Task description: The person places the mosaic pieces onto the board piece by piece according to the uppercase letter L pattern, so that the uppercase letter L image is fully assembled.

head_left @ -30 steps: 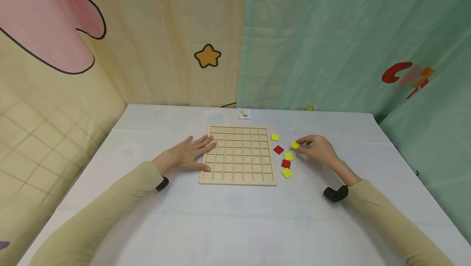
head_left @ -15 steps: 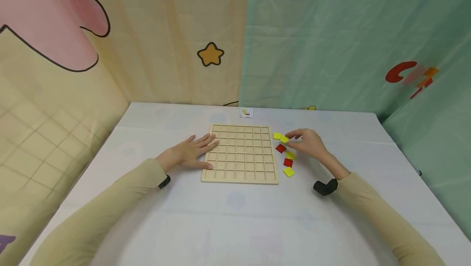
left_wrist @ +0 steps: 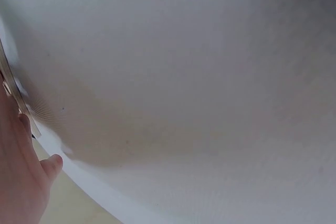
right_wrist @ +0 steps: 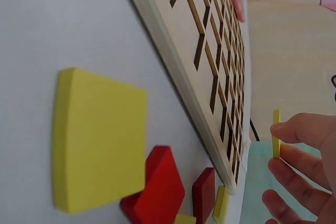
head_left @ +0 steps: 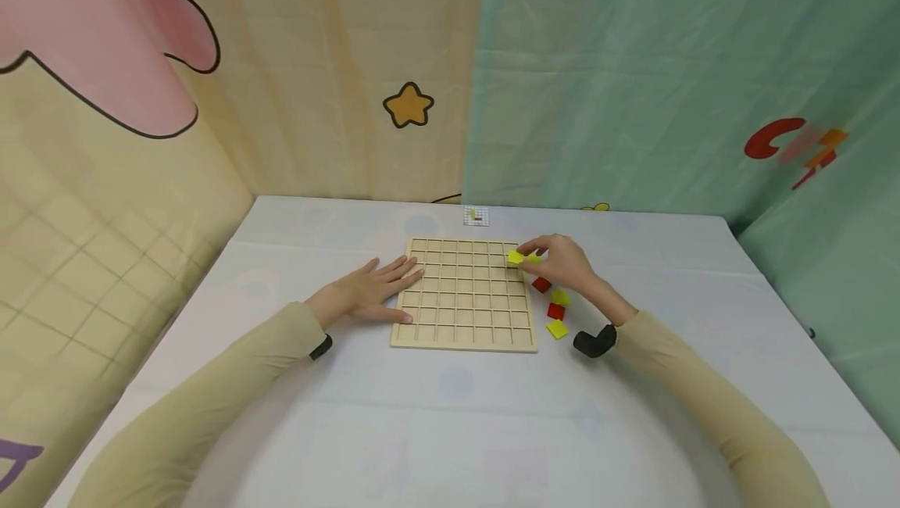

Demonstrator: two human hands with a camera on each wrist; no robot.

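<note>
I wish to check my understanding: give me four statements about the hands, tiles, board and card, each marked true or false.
1. The right hand holds a yellow tile. True.
2. The left hand rests on the left side of the wooden board. True.
3. The red tiles lie on the board. False: both lie to its right.
4. The small printed card lies under the left hand. False: it lies beyond the board, near the far edge of the table.

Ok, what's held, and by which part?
A yellow tile, pinched at its edges by the right hand. The left hand rests on the board, holding nothing.
</note>
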